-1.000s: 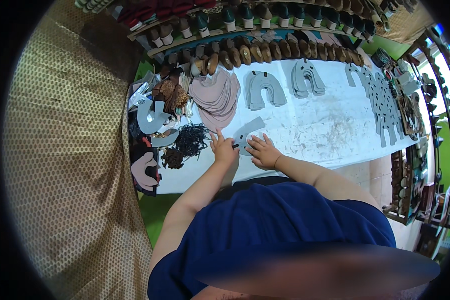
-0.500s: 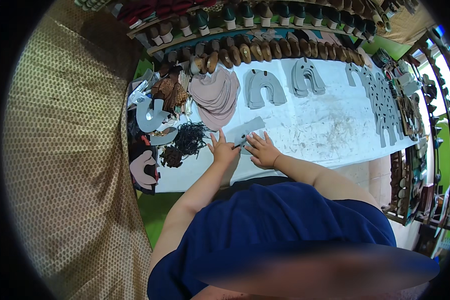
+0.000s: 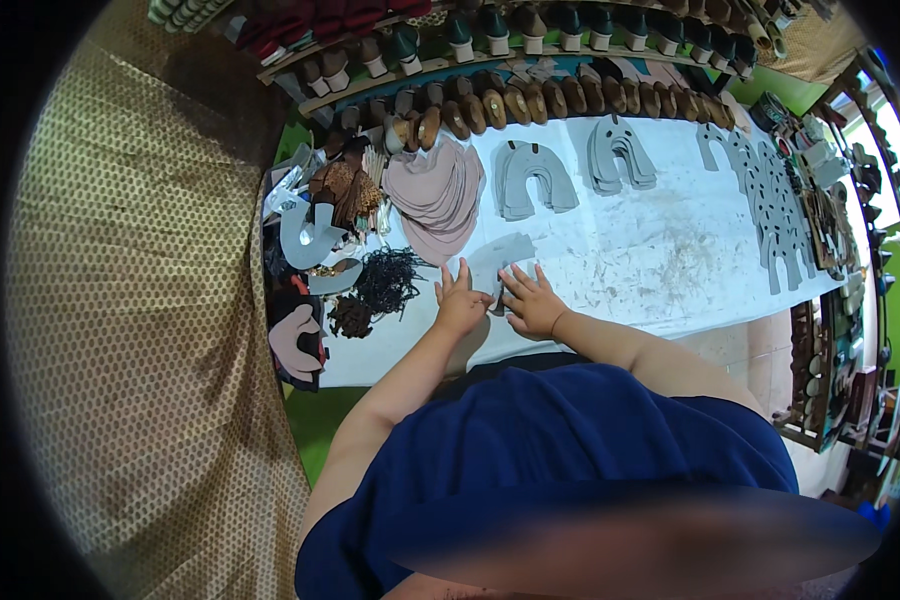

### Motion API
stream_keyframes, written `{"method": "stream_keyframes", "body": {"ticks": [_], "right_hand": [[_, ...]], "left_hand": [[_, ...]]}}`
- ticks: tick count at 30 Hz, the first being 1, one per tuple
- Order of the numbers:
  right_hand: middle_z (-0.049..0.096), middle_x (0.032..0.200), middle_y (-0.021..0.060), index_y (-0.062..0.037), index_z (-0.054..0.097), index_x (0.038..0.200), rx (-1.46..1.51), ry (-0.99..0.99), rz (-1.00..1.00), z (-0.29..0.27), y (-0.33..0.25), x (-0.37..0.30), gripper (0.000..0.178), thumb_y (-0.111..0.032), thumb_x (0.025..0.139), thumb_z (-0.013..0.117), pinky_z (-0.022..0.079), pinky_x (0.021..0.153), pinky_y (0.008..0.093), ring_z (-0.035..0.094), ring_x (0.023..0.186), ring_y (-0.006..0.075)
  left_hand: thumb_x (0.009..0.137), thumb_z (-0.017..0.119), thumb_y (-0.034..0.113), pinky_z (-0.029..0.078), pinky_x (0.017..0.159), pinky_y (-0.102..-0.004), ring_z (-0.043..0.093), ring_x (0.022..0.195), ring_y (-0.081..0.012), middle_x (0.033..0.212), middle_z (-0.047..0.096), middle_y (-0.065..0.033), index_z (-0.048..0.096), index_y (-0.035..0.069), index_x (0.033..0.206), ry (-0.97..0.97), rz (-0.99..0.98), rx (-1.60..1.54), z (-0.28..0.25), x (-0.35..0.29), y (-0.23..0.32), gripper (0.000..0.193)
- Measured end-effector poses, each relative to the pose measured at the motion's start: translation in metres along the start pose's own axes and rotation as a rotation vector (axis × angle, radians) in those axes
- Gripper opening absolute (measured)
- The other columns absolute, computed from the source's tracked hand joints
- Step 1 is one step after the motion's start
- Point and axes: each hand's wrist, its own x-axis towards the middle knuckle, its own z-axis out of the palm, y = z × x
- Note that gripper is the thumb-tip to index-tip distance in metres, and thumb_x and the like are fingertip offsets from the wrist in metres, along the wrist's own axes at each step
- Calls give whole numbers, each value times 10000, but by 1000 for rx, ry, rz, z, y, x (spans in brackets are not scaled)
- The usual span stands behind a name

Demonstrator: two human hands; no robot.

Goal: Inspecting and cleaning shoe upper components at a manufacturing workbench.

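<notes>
A curved grey shoe-upper piece (image 3: 505, 250) lies flat on the white-covered table (image 3: 630, 270) in front of me. My left hand (image 3: 462, 303) rests at its near left edge with the fingers spread. Across from it, my right hand (image 3: 533, 303) presses flat on the piece's right side, fingers apart. A narrow dark strip or gap shows between the two hands; I cannot make out which. Beyond the piece stand two stacks of grey U-shaped uppers, one on the left (image 3: 535, 180) and another on the right (image 3: 620, 155).
A stack of pink pieces (image 3: 435, 190) and a tangle of black laces (image 3: 388, 280) lie left. Grey cut pieces (image 3: 775, 220) line the table's right end. Wooden shoe lasts (image 3: 525, 102) run along the back, under a shelf of heeled shoes. A patterned curtain (image 3: 150, 300) hangs left.
Both hands have shifted slightly on the grey piece, their fingers still spread. The dark holes seen between them earlier no longer show; a dark strip is there now. The view has moved a little.
</notes>
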Motion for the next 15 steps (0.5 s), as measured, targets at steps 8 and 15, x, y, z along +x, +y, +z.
{"method": "stream_keyframes", "body": {"ticks": [8,15], "right_hand": [[372,1525,128,-142,637,1266,68,192,-78,15,10,0,437,-371,898,575,179,1140,654,245,1463,315],[409,1491,129,-129,656,1211,84,231,-80,17,11,-2,400,-362,892,592,207,1132,647,290,1440,317]], "left_hand": [[698,747,224,122,1160,-588,61,1468,-509,1631,142,-179,789,188,824,143,58,106,9,15,-18,138],[652,769,184,147,1159,-580,77,1467,-502,1629,149,-183,775,136,766,117,119,122,3,18,-7,124]]}}
